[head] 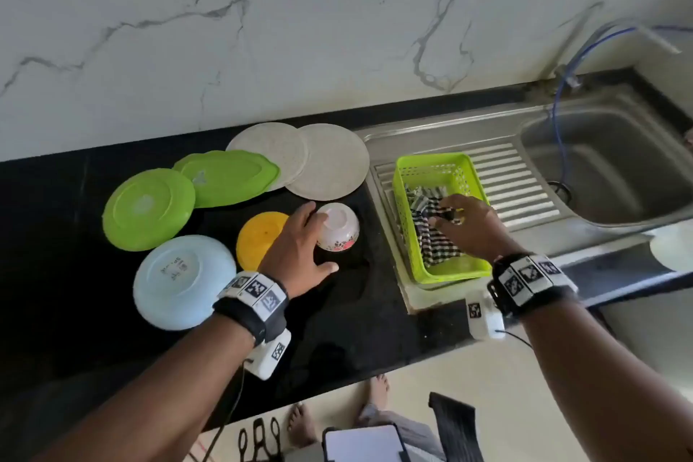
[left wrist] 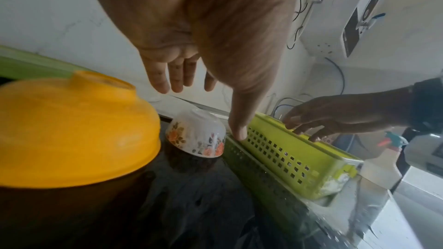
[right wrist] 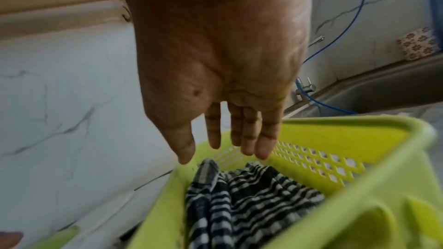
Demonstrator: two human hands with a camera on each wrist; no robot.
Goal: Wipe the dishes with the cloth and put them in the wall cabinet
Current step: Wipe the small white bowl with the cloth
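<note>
Dishes lie upside down on the bench [head: 337, 330], likely draining. Left hand [head: 300, 248] spread, reaching over the floral bowl [head: 337, 227]. Right hand [head: 468, 225], fingers loose, above the checked cloth [head: 435, 236] in the green basket [head: 438, 165], nothing gripped yet

Marble wall, black counter, steel sink under soft daylight.
I am looking at a white, grey-veined marble wall [head: 262, 30] rising behind the black counter [head: 56, 217]; a steel sink [head: 607, 169] is sitting at the counter's right end, a blue hose [head: 562, 112] is hanging into it, and a pale tiled floor [head: 506, 386] is showing below the front edge.
</note>
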